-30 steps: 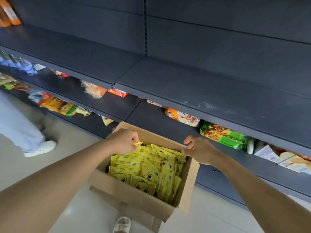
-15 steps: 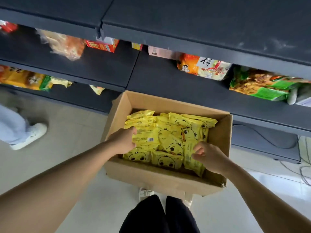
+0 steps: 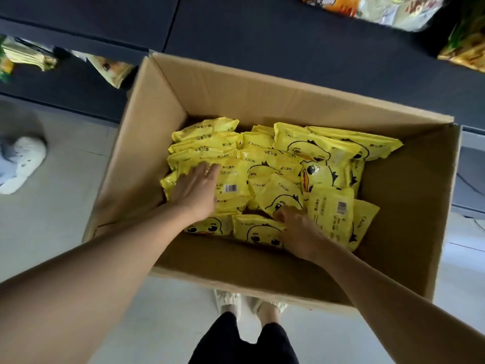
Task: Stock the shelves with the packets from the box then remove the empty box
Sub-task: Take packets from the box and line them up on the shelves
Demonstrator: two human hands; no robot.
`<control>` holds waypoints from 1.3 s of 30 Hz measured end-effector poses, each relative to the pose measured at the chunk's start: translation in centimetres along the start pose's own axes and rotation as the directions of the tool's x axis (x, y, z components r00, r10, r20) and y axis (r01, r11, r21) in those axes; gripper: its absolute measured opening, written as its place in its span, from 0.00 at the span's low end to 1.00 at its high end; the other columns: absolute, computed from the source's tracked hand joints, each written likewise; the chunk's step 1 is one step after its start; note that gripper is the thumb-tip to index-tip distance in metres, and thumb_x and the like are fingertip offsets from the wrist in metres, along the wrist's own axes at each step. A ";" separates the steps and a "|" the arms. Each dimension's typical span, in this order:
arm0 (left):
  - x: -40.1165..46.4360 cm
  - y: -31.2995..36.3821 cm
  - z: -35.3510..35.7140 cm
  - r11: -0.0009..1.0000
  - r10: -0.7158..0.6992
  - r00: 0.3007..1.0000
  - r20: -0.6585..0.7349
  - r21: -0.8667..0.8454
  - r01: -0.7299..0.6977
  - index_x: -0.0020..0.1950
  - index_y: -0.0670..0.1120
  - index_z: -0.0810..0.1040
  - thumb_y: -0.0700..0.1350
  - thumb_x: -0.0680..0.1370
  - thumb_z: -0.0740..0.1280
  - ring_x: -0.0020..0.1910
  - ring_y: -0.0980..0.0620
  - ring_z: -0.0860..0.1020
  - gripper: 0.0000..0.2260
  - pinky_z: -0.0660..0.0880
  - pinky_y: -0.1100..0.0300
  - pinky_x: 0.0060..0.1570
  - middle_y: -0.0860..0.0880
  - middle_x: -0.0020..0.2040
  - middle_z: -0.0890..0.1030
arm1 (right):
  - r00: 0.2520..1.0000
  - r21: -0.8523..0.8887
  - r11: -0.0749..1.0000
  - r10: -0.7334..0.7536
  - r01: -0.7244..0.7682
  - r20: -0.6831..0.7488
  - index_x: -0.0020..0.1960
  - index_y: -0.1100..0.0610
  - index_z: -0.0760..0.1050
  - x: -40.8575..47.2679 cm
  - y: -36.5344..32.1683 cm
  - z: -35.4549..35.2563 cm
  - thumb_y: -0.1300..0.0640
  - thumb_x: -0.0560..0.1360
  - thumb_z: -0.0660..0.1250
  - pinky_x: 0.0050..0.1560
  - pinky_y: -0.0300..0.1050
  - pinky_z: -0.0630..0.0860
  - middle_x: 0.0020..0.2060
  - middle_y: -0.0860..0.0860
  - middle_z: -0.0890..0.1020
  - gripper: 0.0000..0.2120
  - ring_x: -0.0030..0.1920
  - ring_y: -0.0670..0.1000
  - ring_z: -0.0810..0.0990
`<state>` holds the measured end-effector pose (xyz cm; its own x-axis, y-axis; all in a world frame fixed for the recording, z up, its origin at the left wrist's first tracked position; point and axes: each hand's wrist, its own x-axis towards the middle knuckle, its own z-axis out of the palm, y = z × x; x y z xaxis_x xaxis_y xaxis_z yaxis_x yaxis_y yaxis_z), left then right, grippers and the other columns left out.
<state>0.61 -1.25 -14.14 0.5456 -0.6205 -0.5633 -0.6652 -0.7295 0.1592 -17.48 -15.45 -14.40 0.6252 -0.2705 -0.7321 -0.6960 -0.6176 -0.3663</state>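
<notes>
An open cardboard box [image 3: 147,143] stands on the floor in front of me, holding several yellow packets [image 3: 309,158] printed with a duck face. My left hand [image 3: 195,191] lies flat with straight fingers on a packet at the left of the pile. My right hand [image 3: 298,231] is lower in the box, its fingers curled down into the packets near the front; the fingertips are hidden among them. Dark shelves [image 3: 262,35] run along the top of the view.
Other snack packets [image 3: 388,9] lie on the dark shelf at the top right, and more packets [image 3: 112,69] sit on a lower shelf at the left. Another person's white shoe [image 3: 22,164] is on the pale floor at the left. My own feet [image 3: 246,302] stand just behind the box.
The view has tipped down and closer over the box. Both hands went from the box's rim down into it; the left now lies flat on the packets, the right digs in at the front.
</notes>
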 end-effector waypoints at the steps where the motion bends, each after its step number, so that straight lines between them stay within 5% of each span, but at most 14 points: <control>1: 0.6 -0.2 0.6 1.000 0.005 1.000 -0.005 0.029 -0.005 0.75 0.49 0.56 0.43 0.74 0.70 0.63 0.44 0.72 0.33 0.75 0.50 0.57 0.43 0.74 0.59 | 1.000 -0.028 1.000 -0.009 0.009 0.026 0.65 0.55 0.67 0.8 0.2 0.7 0.60 0.74 0.66 0.50 0.44 0.75 0.59 0.53 0.74 0.20 0.55 0.52 0.74; 4: 1.9 -0.7 2.2 0.989 0.036 0.999 -0.036 0.144 -0.030 0.75 0.51 0.56 0.46 0.73 0.70 0.67 0.42 0.66 0.35 0.70 0.49 0.63 0.42 0.74 0.56 | 0.997 -0.162 0.986 -0.026 0.037 0.066 0.65 0.54 0.68 2.7 0.5 2.2 0.56 0.76 0.65 0.54 0.46 0.74 0.59 0.53 0.75 0.19 0.58 0.53 0.74; 7: 2.5 -1.0 3.7 0.982 0.055 0.995 -0.081 0.183 -0.040 0.75 0.52 0.52 0.47 0.73 0.70 0.72 0.41 0.55 0.37 0.61 0.46 0.68 0.42 0.74 0.51 | 0.998 -0.255 0.965 -0.045 0.055 0.043 0.59 0.54 0.74 4.2 0.5 2.8 0.54 0.78 0.62 0.48 0.45 0.77 0.52 0.53 0.79 0.11 0.52 0.52 0.78; 13: 3.0 -1.5 3.8 0.972 0.078 0.997 -0.024 0.222 -0.071 0.76 0.52 0.47 0.62 0.70 0.70 0.73 0.41 0.52 0.44 0.61 0.46 0.68 0.43 0.75 0.48 | 0.995 -0.163 0.984 -0.061 0.074 0.085 0.61 0.57 0.75 3.8 1.4 0.6 0.57 0.78 0.64 0.47 0.43 0.75 0.49 0.53 0.79 0.12 0.48 0.52 0.78; 15: 3.0 -1.2 3.7 0.964 0.093 0.994 -0.063 0.257 -0.074 0.76 0.51 0.51 0.56 0.71 0.71 0.71 0.41 0.55 0.41 0.65 0.47 0.65 0.42 0.74 0.52 | 0.996 -0.036 0.997 -0.066 0.069 0.064 0.60 0.57 0.74 2.9 1.7 -1.4 0.56 0.80 0.60 0.37 0.40 0.71 0.44 0.53 0.76 0.11 0.39 0.49 0.75; 17: 3.1 -0.8 3.5 0.962 0.093 0.991 -0.096 0.265 -0.064 0.74 0.50 0.55 0.48 0.70 0.71 0.69 0.40 0.58 0.37 0.69 0.49 0.61 0.41 0.73 0.56 | 0.998 0.036 0.998 -0.059 0.058 0.022 0.49 0.54 0.74 2.4 2.2 -3.3 0.56 0.80 0.59 0.32 0.37 0.66 0.38 0.50 0.73 0.06 0.34 0.46 0.71; 20: 3.1 -0.7 3.0 0.956 0.078 0.995 -0.063 0.288 -0.057 0.73 0.50 0.55 0.43 0.67 0.72 0.68 0.41 0.60 0.39 0.71 0.51 0.57 0.41 0.72 0.57 | 0.996 0.120 0.992 -0.026 0.037 -0.091 0.35 0.51 0.63 3.2 2.8 -5.8 0.58 0.79 0.60 0.28 0.38 0.62 0.32 0.50 0.68 0.15 0.30 0.46 0.66; 24: 3.0 -0.6 2.6 0.928 0.091 0.996 -0.005 0.363 -0.083 0.74 0.50 0.50 0.38 0.66 0.72 0.69 0.41 0.59 0.44 0.71 0.53 0.54 0.41 0.72 0.55 | 0.975 0.126 0.992 0.034 -0.005 -0.222 0.46 0.58 0.70 4.6 3.2 -7.2 0.60 0.79 0.60 0.29 0.40 0.63 0.33 0.50 0.70 0.04 0.33 0.50 0.70; 26: 3.0 -0.4 2.5 0.934 0.101 0.995 -0.026 0.348 -0.086 0.73 0.48 0.54 0.35 0.67 0.70 0.68 0.42 0.61 0.39 0.74 0.54 0.49 0.41 0.71 0.59 | 0.971 0.133 0.991 0.058 -0.028 -0.233 0.57 0.63 0.73 5.2 3.3 -6.7 0.62 0.79 0.59 0.36 0.41 0.64 0.42 0.56 0.76 0.09 0.41 0.54 0.73; 29: 2.5 -0.4 2.0 0.972 0.125 0.988 -0.092 0.212 -0.103 0.68 0.43 0.62 0.35 0.71 0.65 0.63 0.43 0.68 0.26 0.77 0.51 0.46 0.42 0.65 0.71 | 0.946 0.179 0.979 0.152 -0.103 -0.288 0.66 0.62 0.70 5.4 3.2 -5.7 0.62 0.79 0.60 0.45 0.42 0.66 0.58 0.60 0.76 0.16 0.56 0.60 0.75; 33: 1.4 -0.5 0.9 0.998 0.026 0.975 -0.222 -0.050 -0.038 0.64 0.44 0.67 0.40 0.78 0.61 0.49 0.41 0.78 0.14 0.73 0.51 0.39 0.43 0.51 0.80 | 0.930 0.216 0.967 0.202 -0.138 -0.307 0.70 0.62 0.65 5.0 2.6 -4.8 0.59 0.78 0.63 0.57 0.45 0.69 0.67 0.59 0.69 0.22 0.65 0.58 0.70; 39: 1.2 -1.3 -1.4 0.854 -0.288 0.941 -0.178 -0.492 0.168 0.60 0.42 0.76 0.43 0.80 0.61 0.52 0.41 0.78 0.11 0.73 0.55 0.47 0.40 0.56 0.80 | 0.924 0.251 0.953 0.244 -0.172 -0.294 0.70 0.64 0.66 4.3 1.6 -5.2 0.60 0.79 0.61 0.48 0.40 0.68 0.65 0.61 0.73 0.20 0.62 0.58 0.74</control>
<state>2.83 -1.48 -13.82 0.7958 -0.4247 -0.4316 -0.2251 -0.8692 0.4403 -14.08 -21.45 -15.12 0.5115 -0.6177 -0.5974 -0.8592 -0.3562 -0.3673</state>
